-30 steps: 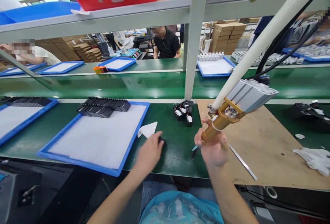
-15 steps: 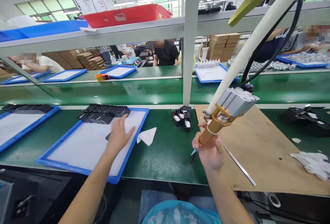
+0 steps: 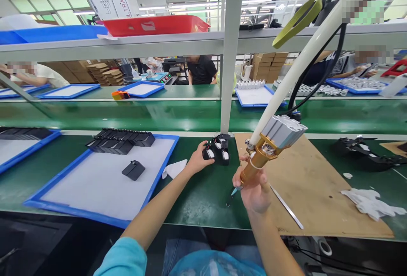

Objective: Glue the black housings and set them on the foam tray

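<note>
My left hand (image 3: 197, 160) reaches to a small cluster of black housings with white insides (image 3: 222, 149) by the upright post. Its thumb and fingers are closed round the nearest housing (image 3: 208, 152). In my right hand (image 3: 256, 191) is a gold cylindrical tool (image 3: 254, 169), topped by a silver ribbed block (image 3: 284, 129) and joined to a slanting white pole. A thin light-blue piece with a dark tip (image 3: 234, 191) sticks out below my fingers. One black housing (image 3: 133, 170) lies alone on the blue-rimmed tray (image 3: 95, 195), in front of stacked rows of black housings (image 3: 121, 140).
A white cloth (image 3: 174, 168) lies between tray and housings. Brown board (image 3: 314, 182) covers the bench at right, with a metal strip (image 3: 288, 208) and crumpled white gloves (image 3: 370, 204). More black parts (image 3: 362, 151) sit far right. The post (image 3: 229, 55) stands ahead; co-workers sit beyond.
My left hand has moved right from the tray to the cluster of black housings. A single housing now shows on the tray where the hand was. My right hand keeps its hold.
</note>
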`<state>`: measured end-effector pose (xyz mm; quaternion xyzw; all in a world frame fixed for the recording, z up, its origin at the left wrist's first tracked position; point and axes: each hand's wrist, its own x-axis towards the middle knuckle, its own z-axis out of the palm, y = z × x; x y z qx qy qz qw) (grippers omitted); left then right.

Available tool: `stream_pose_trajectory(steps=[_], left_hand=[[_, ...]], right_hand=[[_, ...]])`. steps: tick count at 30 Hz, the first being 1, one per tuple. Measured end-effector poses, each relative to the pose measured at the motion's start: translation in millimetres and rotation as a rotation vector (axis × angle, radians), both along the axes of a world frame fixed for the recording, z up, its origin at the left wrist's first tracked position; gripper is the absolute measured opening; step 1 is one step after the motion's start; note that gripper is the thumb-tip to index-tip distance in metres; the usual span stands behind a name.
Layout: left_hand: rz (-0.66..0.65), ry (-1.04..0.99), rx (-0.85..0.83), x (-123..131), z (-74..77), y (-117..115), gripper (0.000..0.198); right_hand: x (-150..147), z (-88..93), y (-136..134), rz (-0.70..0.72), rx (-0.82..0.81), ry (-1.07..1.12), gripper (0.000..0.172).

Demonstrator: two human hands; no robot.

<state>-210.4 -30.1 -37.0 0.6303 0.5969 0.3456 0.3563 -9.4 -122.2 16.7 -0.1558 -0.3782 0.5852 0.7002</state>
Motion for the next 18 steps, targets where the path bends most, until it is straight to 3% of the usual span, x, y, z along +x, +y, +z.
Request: stream_pose_trajectory(steps=[5,8,12,18], left_hand=[[-0.189,-0.114,-0.121,-22.3,3.7,-72.6,0.083],[-0.216,-0.128,-0.227,-29.4,-2.2,-107.0,0.083],[-0.219,-0.052,-0.149,-26.4,-4.8,-126.4,0.084],[-0.094,-0.037,-0.05,-11.5,0.0,-139.8,0.068]], right_hand=[[-3.8,1.2,0.9,0.011,-0.004,0.01,0.033],[-7.6,2.1,1.4,0.023,-0.016,0.007,0.034],[-13.4,3.8,1.3,0.038,-0.014,0.007,0.035],[-25.7,5.3,0.8,0.037,0.015,0.018,0.031]])
